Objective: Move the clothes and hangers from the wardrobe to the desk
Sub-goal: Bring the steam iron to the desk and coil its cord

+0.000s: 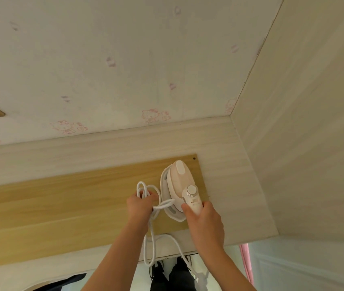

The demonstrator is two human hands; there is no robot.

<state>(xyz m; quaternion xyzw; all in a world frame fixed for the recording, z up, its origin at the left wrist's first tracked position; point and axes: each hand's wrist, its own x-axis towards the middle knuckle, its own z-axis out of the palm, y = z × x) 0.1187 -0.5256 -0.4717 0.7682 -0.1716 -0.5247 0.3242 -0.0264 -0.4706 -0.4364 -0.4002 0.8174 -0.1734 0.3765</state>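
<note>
Cream and white on the iron [178, 181], with a white dial [191, 190]. Plain white on the cord [149, 238]. Honey-yellow wood grain on the board [62, 206]. Pale, whitewashed grain on the desk [221, 164] and side panel [303, 143]. Off-white wallpaper [104, 59] dotted with faint pink cartoon cats. Black on the trousers [179, 277].

Desk [225, 164] bears board [62, 206]; iron [179, 181] atop.

Bare wooden board [62, 198] open leftward, side panel [303, 143] close on right, wallpapered wall [104, 70] behind
</note>
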